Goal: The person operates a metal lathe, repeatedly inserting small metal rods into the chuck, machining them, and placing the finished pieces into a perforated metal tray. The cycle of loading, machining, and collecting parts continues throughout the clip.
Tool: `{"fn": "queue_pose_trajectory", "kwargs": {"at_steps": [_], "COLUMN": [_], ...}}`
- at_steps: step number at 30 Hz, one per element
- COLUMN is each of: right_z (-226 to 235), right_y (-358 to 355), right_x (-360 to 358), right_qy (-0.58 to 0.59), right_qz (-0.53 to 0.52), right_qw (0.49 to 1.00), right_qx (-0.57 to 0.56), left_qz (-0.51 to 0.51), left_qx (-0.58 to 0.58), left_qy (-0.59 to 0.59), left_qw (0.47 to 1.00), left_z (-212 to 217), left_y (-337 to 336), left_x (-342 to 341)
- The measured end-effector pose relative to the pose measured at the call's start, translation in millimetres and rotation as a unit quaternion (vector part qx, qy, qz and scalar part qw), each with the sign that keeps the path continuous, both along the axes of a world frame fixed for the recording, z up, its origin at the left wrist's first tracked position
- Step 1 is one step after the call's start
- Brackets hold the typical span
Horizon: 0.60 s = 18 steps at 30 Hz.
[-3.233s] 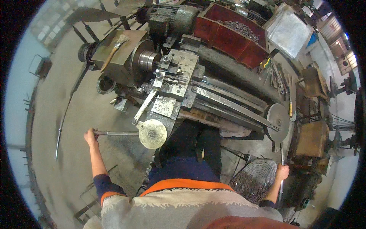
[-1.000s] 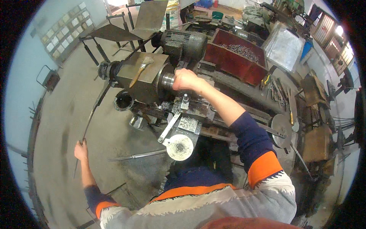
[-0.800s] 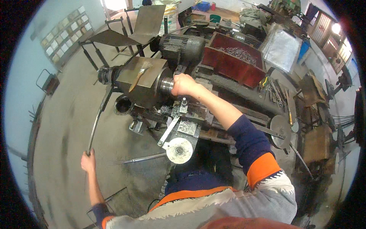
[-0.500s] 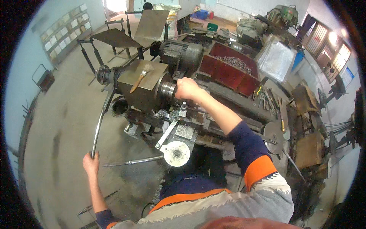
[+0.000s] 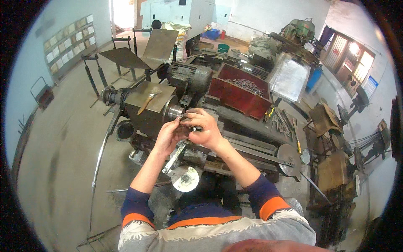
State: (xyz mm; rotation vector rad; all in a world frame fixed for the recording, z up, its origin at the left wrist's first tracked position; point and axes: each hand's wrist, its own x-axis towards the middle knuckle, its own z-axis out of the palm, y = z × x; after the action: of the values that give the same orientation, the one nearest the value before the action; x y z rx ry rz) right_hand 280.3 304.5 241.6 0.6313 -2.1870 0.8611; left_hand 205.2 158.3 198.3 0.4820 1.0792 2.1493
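My left hand [image 5: 168, 135] and my right hand [image 5: 204, 129] meet just in front of the shiny round spindle nose [image 5: 175, 111] of a lathe. Their fingers are bent and pressed together around something small, mostly hidden by the fingers. Left of them stands the box-shaped headstock [image 5: 145, 113], with a wooden-handled brush [image 5: 147, 103] lying on top. Below my hands are a flat metal handle [image 5: 174, 157] and a pale round dial [image 5: 186, 179]. A long metal lever [image 5: 100, 157] slants down at the left, with no hand on it.
Behind the spindle, a dark red tray [image 5: 235, 94] holds many small metal pieces, beside an electric motor [image 5: 187, 75]. Several hand tools [image 5: 287, 124] lie to the right, near a round metal disc [image 5: 289, 160]. Two tilted metal plates [image 5: 160, 48] stand on legs at the back left.
My left hand has let go of the long lever and come up to the spindle. My right hand has drawn back slightly from the spindle, and both hands now meet.
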Motion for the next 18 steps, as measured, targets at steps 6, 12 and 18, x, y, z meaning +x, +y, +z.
{"fn": "queue_pose_trajectory", "kwargs": {"at_steps": [6, 12, 18], "right_z": [-23.3, -18.9, -18.3], "right_y": [-0.3, -14.2, -7.6], "right_x": [1.7, 1.9, 0.6], "right_qy": [0.011, -0.002, -0.029], "right_qz": [-0.029, -0.027, -0.004], "right_qw": [0.999, 0.999, 0.998], "right_qx": [-0.017, -0.018, 0.047], "left_qz": [0.0, 0.081, 0.121], "left_qx": [0.038, -0.042, -0.195], "left_qy": [-0.035, 0.091, 0.34], "left_qw": [0.999, 0.992, 0.912], "left_z": [-8.1, 5.3, 15.7], "left_y": [0.7, -13.0, -21.6], "left_x": [4.6, 3.3, 2.9]}}
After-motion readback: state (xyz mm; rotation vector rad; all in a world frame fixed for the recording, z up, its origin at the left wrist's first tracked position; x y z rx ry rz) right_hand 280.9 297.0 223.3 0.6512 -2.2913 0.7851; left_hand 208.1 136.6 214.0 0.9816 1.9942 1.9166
